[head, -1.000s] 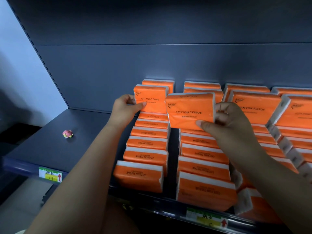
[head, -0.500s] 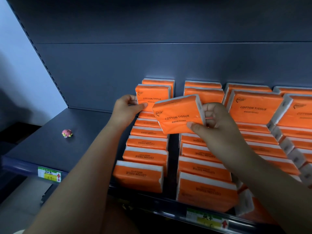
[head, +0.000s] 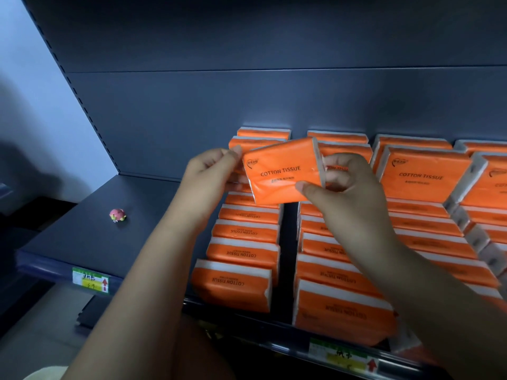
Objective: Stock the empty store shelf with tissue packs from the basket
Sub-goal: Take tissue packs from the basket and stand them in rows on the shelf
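Held pack: orange tissue pack printed "COTTON TISSUE", tilted, in the air above the back of the two leftmost rows.
Right hand: grasping the pack's right end, thumb on its front.
Left hand: fingertips pinching the pack's left edge.
Shelf: dark; rows of packs fill its middle and right, lettering reading upside down.
Left part: small pink toy.
Front edge: green-yellow price tags with red arrows, handwriting illegible.

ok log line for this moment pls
right hand: holds tissue pack | left hand: at left column's upright pack | pack: tilted, above left column | basket: unseen
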Action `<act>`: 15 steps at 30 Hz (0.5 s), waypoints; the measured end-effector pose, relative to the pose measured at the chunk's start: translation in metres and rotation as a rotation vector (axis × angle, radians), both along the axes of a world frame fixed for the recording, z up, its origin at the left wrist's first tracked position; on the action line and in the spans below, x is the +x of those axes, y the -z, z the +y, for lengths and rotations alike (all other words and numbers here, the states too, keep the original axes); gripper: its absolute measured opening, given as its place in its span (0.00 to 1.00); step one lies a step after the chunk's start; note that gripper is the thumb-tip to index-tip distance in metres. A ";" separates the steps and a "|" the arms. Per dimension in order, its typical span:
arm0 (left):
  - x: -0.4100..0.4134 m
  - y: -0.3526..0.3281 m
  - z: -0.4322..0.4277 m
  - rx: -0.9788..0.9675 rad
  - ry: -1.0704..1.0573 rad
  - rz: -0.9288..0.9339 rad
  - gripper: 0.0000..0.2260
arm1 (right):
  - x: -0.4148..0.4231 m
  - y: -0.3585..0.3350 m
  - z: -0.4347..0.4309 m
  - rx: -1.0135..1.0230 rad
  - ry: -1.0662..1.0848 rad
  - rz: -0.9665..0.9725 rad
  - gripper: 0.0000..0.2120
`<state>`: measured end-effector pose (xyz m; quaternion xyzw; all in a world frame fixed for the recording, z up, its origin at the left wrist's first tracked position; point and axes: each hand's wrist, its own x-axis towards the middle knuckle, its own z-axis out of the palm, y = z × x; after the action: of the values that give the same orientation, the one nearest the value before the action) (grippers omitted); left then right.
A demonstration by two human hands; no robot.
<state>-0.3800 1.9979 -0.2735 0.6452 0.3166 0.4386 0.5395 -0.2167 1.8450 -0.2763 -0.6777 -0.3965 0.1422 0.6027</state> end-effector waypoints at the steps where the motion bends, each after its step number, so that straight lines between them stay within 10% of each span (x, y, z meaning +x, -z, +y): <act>1: 0.000 0.000 -0.006 -0.002 0.043 0.007 0.11 | -0.002 0.001 0.002 0.023 0.010 0.007 0.20; 8: -0.003 -0.001 -0.019 -0.060 -0.031 -0.128 0.05 | -0.010 -0.001 0.008 -0.102 -0.055 -0.179 0.20; 15: -0.005 0.006 -0.012 -0.050 -0.095 -0.042 0.06 | -0.007 0.007 0.015 -0.217 -0.356 0.121 0.38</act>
<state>-0.3850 1.9860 -0.2794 0.6064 0.3462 0.4693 0.5405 -0.2240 1.8597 -0.2837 -0.6480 -0.4554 0.3290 0.5142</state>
